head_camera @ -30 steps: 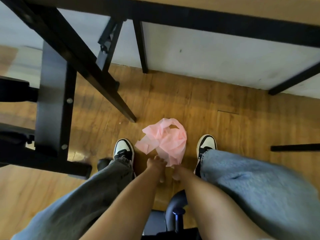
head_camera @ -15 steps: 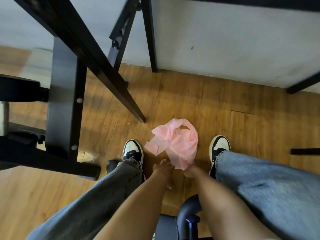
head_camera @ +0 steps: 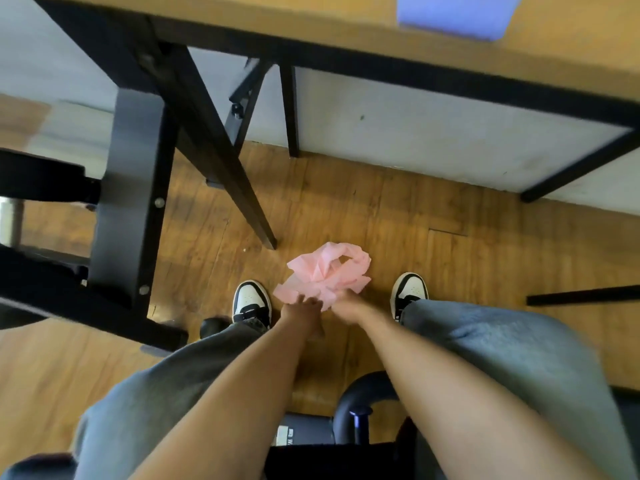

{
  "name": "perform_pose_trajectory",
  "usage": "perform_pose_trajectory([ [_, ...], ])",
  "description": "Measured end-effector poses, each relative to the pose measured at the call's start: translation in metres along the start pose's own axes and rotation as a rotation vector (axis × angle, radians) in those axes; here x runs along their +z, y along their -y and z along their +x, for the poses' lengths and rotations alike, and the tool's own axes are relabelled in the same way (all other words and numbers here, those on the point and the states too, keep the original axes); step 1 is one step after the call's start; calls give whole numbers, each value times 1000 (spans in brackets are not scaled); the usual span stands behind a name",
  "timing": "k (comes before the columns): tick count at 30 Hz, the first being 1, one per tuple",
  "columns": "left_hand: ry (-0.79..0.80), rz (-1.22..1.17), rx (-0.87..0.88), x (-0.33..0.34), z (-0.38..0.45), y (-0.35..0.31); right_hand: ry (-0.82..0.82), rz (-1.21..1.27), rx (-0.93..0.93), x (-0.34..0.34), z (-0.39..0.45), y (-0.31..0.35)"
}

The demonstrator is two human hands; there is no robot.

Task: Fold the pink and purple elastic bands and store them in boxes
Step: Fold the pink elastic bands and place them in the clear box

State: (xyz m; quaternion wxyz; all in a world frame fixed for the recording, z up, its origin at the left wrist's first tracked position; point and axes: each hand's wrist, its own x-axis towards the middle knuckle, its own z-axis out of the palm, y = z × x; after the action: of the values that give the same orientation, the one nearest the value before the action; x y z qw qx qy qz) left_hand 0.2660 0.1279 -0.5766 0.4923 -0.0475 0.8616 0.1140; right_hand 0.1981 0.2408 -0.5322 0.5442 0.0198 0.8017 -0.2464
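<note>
A crumpled pink elastic band (head_camera: 327,273) is bunched low over the wooden floor between my two shoes. My left hand (head_camera: 300,311) and my right hand (head_camera: 346,306) both reach down to its near edge and grip it; the fingers are partly hidden by the band and blurred. A purple band (head_camera: 457,13) lies on the wooden tabletop at the top of the view, cut off by the frame edge. No box is in view.
The black table frame (head_camera: 221,168) and its legs slant down just left of the band. My knees in grey jeans (head_camera: 512,355) flank my arms. A black chair base (head_camera: 360,403) sits under me. A white wall panel (head_camera: 415,133) stands behind the table.
The pink band has bunched tighter and lifted a little in both hands. My view has tilted up, bringing the tabletop and the purple band into sight.
</note>
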Motion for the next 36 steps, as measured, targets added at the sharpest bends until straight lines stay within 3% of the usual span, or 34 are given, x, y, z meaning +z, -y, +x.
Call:
perform_pose_trajectory([
  [5, -174, -173, -48, -43, -37, 5, 97, 221, 53, -29, -61, 54],
  [9, -486, -319, -57, -75, -55, 17, 129, 409, -149, -59, -95, 88],
  [11, -613, -515, -53, -88, -65, 21, 182, 465, -238, -76, -121, 99],
  [17, -750, -916, 109, -115, -111, 12, 265, 738, -445, -117, -166, 101],
  [22, -861, -1261, 262, -140, -163, -15, 88, 755, -536, -120, -171, 91],
  [28, -1027, -1424, 462, -161, -203, -22, -17, 762, -685, -118, -180, 88],
  [31, -1103, -1482, 479, -168, -212, -26, -181, 631, -750, -123, -184, 93],
  [36, -1081, -1537, 500, -165, -212, -19, -105, 428, -684, -115, -186, 90],
])
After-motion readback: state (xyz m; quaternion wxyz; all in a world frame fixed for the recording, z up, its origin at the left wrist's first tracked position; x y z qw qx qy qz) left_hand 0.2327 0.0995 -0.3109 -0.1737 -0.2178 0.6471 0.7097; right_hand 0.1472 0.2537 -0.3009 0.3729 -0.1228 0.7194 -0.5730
